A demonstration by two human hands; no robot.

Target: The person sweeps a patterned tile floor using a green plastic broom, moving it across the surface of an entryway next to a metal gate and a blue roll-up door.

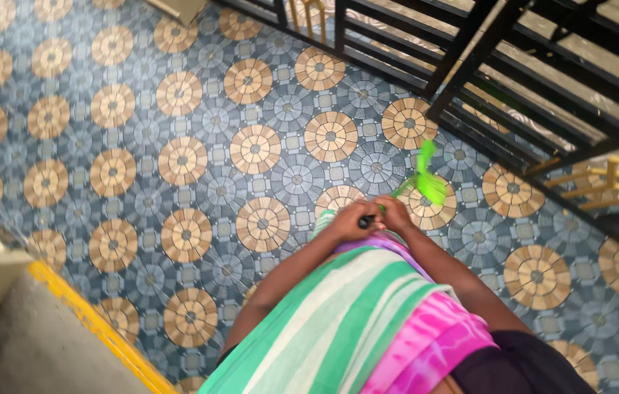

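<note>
Both sets of fingers are curled shut around one dark handle, the left hand and the right hand pressed together with knuckles touching, held in front of the person's body. From that shared grip the handle's stem runs up and to the right, away from the person, ending in a bright green head that is blurred, so its exact shape cannot be told; it looks like a fan of green strips or bristles. The long axis of this green tool therefore slants from the hands toward the black metal railing at the upper right. The right hand sits nearer the green end, the left hand at the butt of the handle. One tool is in view, two hands, no other person. Draped over the forearms is a striped cloth of green, white and pink. Below lies a patterned tile floor of tan and blue-grey circles. A yellow-edged step borders it at the lower left.
</note>
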